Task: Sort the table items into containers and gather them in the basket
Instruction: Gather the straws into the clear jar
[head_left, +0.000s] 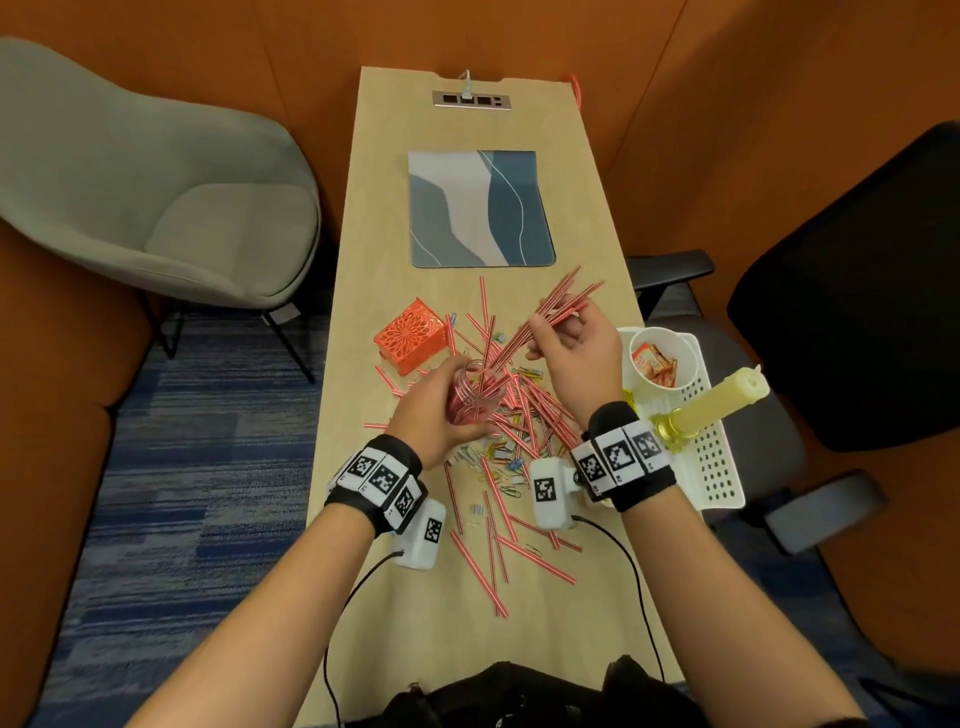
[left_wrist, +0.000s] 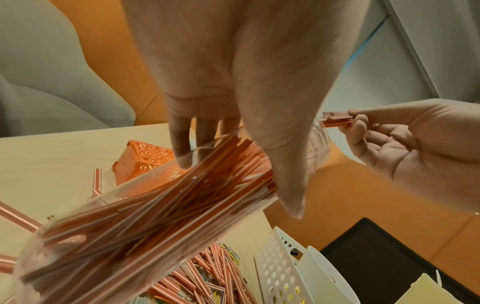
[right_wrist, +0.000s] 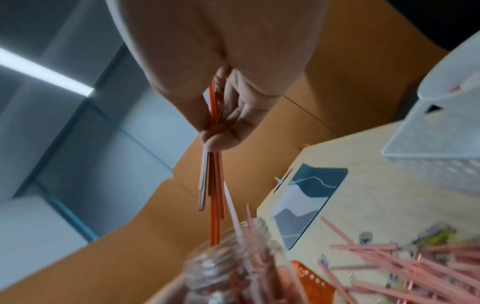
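Observation:
My left hand (head_left: 439, 410) grips a clear plastic jar (head_left: 474, 397) tilted over the table, packed with red-and-white striped straws (left_wrist: 145, 216). My right hand (head_left: 574, 338) pinches a bundle of straws (head_left: 550, 312) above and right of the jar mouth (right_wrist: 226, 261), their lower ends pointing into it. More loose straws (head_left: 524, 415) and coloured paper clips (head_left: 498, 467) lie scattered on the wooden table (head_left: 405, 597). A white perforated basket (head_left: 717, 467) stands at the right table edge.
In the basket stand a paper cup of sachets (head_left: 661, 364) and a yellow candle on a glass holder (head_left: 711, 402). An orange lattice box (head_left: 413, 335) lies on its side left of the pile. A blue-grey mat (head_left: 480, 208) lies further back. Chairs flank the table.

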